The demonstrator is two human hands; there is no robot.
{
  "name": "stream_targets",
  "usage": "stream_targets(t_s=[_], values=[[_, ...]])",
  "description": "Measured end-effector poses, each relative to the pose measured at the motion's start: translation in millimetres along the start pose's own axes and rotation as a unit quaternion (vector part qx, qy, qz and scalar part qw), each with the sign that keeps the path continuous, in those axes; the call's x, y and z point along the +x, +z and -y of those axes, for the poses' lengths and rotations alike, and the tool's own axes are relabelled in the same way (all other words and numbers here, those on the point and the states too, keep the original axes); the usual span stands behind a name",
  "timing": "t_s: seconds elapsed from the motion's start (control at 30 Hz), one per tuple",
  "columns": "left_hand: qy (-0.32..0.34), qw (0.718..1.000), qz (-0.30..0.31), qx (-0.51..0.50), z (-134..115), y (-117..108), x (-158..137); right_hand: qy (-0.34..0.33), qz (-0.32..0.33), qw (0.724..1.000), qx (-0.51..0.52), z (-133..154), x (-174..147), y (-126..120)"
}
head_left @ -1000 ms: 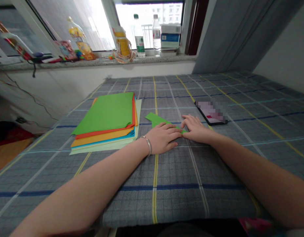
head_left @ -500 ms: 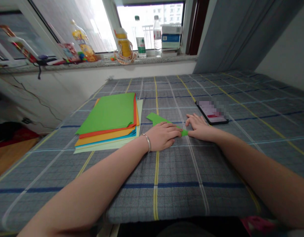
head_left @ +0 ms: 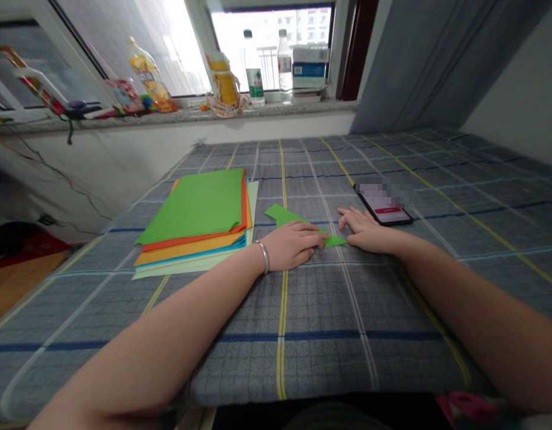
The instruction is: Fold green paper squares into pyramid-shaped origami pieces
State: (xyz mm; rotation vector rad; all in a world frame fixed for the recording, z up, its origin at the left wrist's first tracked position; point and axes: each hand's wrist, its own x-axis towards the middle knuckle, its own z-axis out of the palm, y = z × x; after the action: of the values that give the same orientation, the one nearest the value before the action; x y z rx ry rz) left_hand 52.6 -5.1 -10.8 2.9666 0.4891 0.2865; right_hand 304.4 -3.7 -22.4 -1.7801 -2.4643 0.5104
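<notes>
A small folded piece of green paper (head_left: 282,215) lies on the checked cloth, with a pointed end toward the right. My left hand (head_left: 293,243), wearing a silver bracelet (head_left: 264,257), rests flat over its middle with the fingers stretched out, hiding part of it. Just past the paper's right tip is my right hand (head_left: 364,230), palm down on the cloth, fingers loosely spread and holding nothing. Its thumb is close to the tip; whether they touch I cannot tell.
A stack of coloured paper (head_left: 197,203), green on top, lies at the left. Beyond my right hand is a phone (head_left: 385,206) with its screen lit. Bottles, including a green-labelled one (head_left: 255,77), and boxes (head_left: 309,70) line the windowsill (head_left: 276,109).
My left hand has slid slightly left along the paper, uncovering more of its right tip. My right hand has barely moved, and a small gap between the hands has widened.
</notes>
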Motion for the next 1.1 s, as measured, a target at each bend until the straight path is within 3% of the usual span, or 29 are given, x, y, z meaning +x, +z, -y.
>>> stream_targets(t_s=[0.33, 0.8, 1.1], values=[[-0.006, 1.0, -0.013, -0.021, 2, 4, 1, 0.019, 0.002, 1.0, -0.013, 17, -6, -6], [0.003, 1.0, -0.015, -0.013, 0, 0, 0, 0.008, -0.014, 1.0, -0.009, 16, -5, -5], [0.002, 1.0, -0.014, 0.012, -2, 3, 2, 0.059, -0.04, 0.997, -0.025, 34, -9, 4]])
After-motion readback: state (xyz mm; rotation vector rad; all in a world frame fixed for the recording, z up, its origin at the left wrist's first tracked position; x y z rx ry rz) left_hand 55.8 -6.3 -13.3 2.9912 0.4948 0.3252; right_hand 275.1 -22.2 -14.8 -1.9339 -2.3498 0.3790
